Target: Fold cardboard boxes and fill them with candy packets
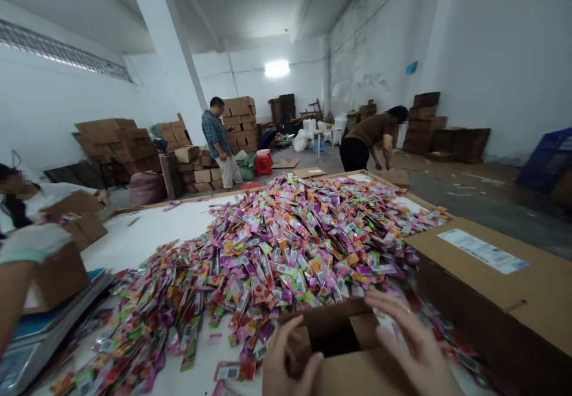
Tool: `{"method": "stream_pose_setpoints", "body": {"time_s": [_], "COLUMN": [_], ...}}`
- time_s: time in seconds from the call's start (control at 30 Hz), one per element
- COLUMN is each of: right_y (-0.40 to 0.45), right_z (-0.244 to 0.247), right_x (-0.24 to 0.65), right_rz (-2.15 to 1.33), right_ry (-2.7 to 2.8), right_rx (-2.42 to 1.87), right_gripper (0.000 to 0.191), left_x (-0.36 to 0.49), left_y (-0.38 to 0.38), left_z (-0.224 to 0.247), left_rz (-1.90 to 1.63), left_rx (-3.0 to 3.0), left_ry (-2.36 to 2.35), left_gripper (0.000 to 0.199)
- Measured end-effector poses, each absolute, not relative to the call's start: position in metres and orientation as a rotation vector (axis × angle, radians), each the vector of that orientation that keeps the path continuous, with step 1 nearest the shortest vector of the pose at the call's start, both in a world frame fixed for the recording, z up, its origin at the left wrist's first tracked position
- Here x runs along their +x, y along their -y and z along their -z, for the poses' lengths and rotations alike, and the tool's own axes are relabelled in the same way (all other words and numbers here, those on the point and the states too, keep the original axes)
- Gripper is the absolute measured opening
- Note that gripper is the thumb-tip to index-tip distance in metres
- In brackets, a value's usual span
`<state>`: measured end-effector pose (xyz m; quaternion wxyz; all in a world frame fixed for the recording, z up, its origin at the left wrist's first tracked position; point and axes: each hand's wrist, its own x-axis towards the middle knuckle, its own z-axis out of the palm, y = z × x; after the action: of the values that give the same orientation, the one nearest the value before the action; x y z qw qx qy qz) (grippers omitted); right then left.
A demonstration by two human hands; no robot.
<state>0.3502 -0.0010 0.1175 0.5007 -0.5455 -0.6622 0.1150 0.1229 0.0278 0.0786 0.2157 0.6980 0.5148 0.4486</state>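
Note:
A brown cardboard box (339, 324) stands open at the bottom middle of the view, its flaps spread. My left hand (286, 363) grips the box's near left flap, thumb over the edge. My right hand (413, 345) lies flat, fingers apart, on the right flap beside the packets. Behind the box a big heap of small colourful packets (277, 253) in pink, purple, green and orange covers a white table (147, 235).
A large closed carton with a white label (491, 277) sits at the right. At the left a person's arm (18, 277) reaches over small cartons and a scale (40, 336). Two people stand behind the table among stacked cartons (114, 140).

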Motion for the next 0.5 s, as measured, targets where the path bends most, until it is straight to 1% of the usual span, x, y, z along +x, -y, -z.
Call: {"method": "stream_pose_setpoints", "body": {"time_s": [0.07,0.13,0.2,0.23,0.3,0.33,0.37,0.43,0.47,0.5], "right_y": [0.016,0.024,0.025,0.023,0.019,0.017,0.016,0.016,0.017,0.02], "right_z": [-0.108,-0.09,-0.069,-0.06,-0.05,-0.049,-0.05,-0.059,-0.066,-0.072], "right_x": [0.333,0.313,0.298,0.293,0.288,0.287,0.288,0.292,0.295,0.299], "right_rz": [0.102,0.425,0.627,0.657,0.614,0.582,0.562,0.541,0.536,0.534], "right_ry": [1.896,2.057,2.082,2.067,2.061,2.058,2.042,2.088,2.137,2.181], "right_rx": [-1.214,-1.162,-1.153,-1.167,-1.198,-1.21,-1.229,-1.214,-1.169,-1.096], "right_gripper": [0.03,0.028,0.027,0.027,0.024,0.024,0.029,0.047,0.052,0.051], "left_x": [0.121,0.118,0.116,0.117,0.127,0.136,0.147,0.17,0.179,0.186], "left_y": [-0.018,-0.009,-0.008,-0.011,-0.027,-0.038,-0.051,-0.076,-0.086,-0.093], "left_z": [-0.069,-0.074,-0.095,-0.111,-0.148,-0.165,-0.18,-0.2,-0.203,-0.203], "left_rz": [-1.467,-1.575,-1.566,-1.512,-1.263,-1.048,-0.806,-0.302,-0.064,0.082], "left_rx": [2.078,2.248,2.385,2.449,2.504,2.493,2.394,2.327,2.295,2.276], "left_ry": [-1.482,-1.584,-1.626,-1.566,-1.357,-1.211,-1.177,-1.056,-1.001,-0.947], "left_gripper": [0.044,0.046,0.05,0.047,0.035,0.029,0.034,0.049,0.058,0.065]}}
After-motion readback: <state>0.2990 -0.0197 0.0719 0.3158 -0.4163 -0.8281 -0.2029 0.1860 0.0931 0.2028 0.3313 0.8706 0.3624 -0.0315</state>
